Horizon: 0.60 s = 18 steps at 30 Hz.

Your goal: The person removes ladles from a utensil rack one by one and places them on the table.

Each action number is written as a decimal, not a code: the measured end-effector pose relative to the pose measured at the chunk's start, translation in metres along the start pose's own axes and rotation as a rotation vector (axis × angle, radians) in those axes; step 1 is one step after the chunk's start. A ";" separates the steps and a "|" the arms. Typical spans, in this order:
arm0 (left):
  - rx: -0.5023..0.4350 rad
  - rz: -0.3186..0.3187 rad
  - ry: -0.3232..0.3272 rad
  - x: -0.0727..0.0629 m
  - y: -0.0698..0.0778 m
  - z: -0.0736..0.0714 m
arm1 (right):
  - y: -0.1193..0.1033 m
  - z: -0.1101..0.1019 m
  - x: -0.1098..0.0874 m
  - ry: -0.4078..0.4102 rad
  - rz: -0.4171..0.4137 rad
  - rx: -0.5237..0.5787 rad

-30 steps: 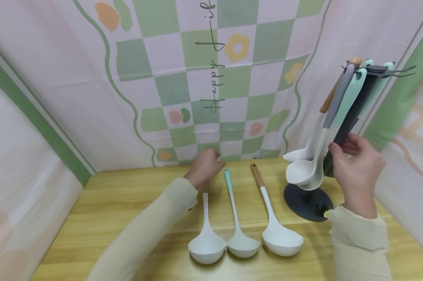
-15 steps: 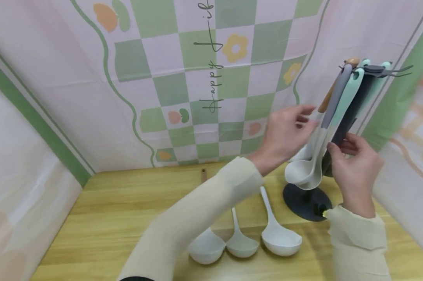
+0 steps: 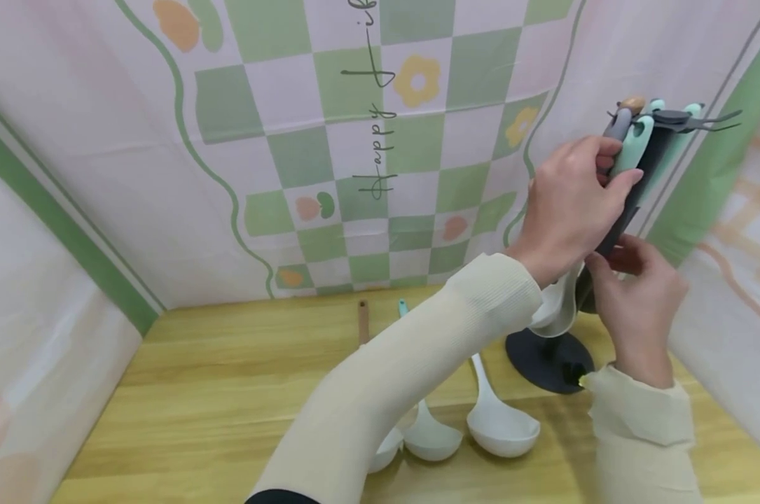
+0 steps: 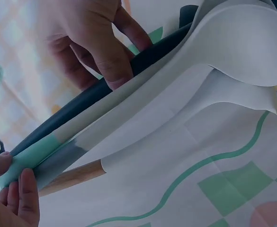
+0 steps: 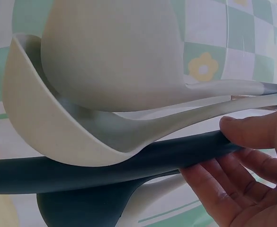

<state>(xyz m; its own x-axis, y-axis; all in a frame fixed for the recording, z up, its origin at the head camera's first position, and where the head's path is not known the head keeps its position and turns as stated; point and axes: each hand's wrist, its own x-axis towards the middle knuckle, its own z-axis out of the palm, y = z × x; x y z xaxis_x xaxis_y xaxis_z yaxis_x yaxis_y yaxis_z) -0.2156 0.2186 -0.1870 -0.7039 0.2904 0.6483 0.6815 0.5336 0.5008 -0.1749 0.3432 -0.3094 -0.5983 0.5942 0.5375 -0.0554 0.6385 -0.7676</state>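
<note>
The left hand (image 3: 575, 199) pinches the top of a mint-handled ladle (image 3: 633, 147), thumb on one side and fingers on the other; a second ago it was low over the wooden surface (image 3: 228, 392), by the ladles lying there, and it has since come up and across. The right hand (image 3: 644, 308) has stayed where it was, gripping the dark post (image 5: 190, 149) of the utensil stand with the thumb opposite the fingers. So both hands are now busy at the stand, one on a hanging handle and the other, I'd judge, keeping the post steady. The ladle in the left hand hangs at a slant near the stand's top, still on the rack as far as I can tell, its pale shaft running down alongside the post to a deep off-white bowl. Next to it hang a grey-handled ladle (image 4: 58, 165), whose bowl overlaps it, and a brown-handled utensil (image 4: 79, 177). Below, the round black base (image 3: 550, 360) stands on the surface. Further out lie three white ladles, bowls toward the person: the left ladle (image 3: 363, 318) mostly behind the sleeve (image 3: 405, 357), the middle ladle (image 3: 433, 437) partly covered, and the right ladle (image 3: 502, 427) with its handle end hidden.
</note>
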 end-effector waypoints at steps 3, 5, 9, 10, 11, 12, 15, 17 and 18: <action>0.021 -0.003 0.013 0.001 0.003 0.000 | -0.001 -0.001 0.001 0.007 0.005 0.003; 0.011 -0.025 0.020 0.001 0.005 0.000 | -0.001 -0.002 0.001 0.008 0.008 0.006; -0.028 -0.097 0.019 0.000 0.008 0.002 | -0.001 -0.002 0.000 0.006 0.009 0.012; -0.034 -0.111 0.019 0.000 0.009 0.002 | -0.001 -0.002 0.000 0.005 0.009 0.013; -0.038 -0.123 0.017 0.000 0.010 0.002 | -0.001 -0.002 0.000 0.003 0.010 0.015; -0.040 -0.129 0.017 0.000 0.010 0.002 | -0.001 -0.002 0.000 0.004 0.008 0.016; -0.047 -0.129 0.014 0.000 0.010 0.001 | -0.002 -0.002 0.000 0.004 0.008 0.016; -0.051 -0.125 0.013 0.001 0.010 0.000 | -0.002 -0.002 0.000 0.005 0.006 0.015; -0.052 -0.122 0.013 0.001 0.010 0.000 | -0.002 -0.002 0.000 0.004 0.006 0.014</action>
<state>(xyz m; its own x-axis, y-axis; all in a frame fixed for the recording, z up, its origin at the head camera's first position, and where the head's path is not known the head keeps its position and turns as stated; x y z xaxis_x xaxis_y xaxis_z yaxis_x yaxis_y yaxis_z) -0.2092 0.2241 -0.1811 -0.7800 0.2152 0.5877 0.6004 0.5223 0.6056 -0.1733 0.3432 -0.3069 -0.5952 0.6002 0.5342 -0.0628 0.6280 -0.7756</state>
